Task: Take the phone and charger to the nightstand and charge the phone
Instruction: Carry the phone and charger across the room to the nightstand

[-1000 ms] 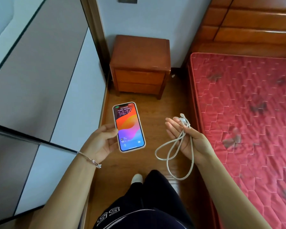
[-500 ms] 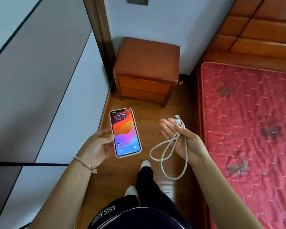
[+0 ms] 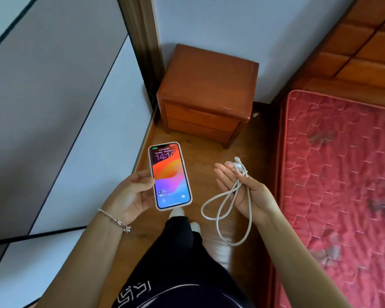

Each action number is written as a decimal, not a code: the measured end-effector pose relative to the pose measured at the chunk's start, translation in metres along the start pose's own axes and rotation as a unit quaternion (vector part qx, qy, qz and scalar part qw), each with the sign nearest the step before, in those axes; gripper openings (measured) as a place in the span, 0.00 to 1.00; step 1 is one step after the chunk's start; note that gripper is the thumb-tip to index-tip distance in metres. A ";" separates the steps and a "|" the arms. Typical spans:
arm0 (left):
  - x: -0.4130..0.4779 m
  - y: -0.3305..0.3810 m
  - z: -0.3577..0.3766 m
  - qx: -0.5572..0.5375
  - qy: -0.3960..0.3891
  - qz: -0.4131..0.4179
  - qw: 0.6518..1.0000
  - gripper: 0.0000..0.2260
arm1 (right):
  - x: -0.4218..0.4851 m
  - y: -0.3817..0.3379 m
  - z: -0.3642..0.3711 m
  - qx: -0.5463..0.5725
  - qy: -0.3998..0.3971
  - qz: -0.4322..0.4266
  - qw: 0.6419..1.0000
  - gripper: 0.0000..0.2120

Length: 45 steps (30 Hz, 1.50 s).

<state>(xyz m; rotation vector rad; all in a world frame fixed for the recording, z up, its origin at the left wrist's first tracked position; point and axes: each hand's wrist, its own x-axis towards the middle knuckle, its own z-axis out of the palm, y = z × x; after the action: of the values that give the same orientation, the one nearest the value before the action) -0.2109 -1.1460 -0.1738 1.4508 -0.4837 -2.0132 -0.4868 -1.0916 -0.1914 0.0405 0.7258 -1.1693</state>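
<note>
The left hand (image 3: 131,194) is raised palm-up, thumb on the left edge and fingers curled behind a lit smartphone in a pale case (image 3: 170,175), held screen-up; a thin silver bracelet (image 3: 113,220) circles that wrist. The right hand (image 3: 242,190) lies palm-up, fingers nearly straight, thumb pinning a coiled white charger cable (image 3: 239,172) whose loops dangle below. Ahead, apart from both hands, a reddish wooden nightstand (image 3: 207,85) stands on the brown wooden floor (image 3: 209,156) against the wall; a red quilted mattress (image 3: 342,174) lies on the right; grey-white wardrobe panels (image 3: 53,85) line the left.
</note>
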 end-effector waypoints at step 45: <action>0.261 0.261 0.119 0.022 -0.010 0.010 1.000 0.10 | 0.275 -0.224 0.090 0.046 0.025 -0.006 0.999 0.22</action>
<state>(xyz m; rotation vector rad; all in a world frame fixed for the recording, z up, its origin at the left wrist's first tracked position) -0.3124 -1.5198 -0.1632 1.4475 -0.5535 -2.0141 -0.5789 -1.4455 -0.1947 0.1444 0.7168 -1.2158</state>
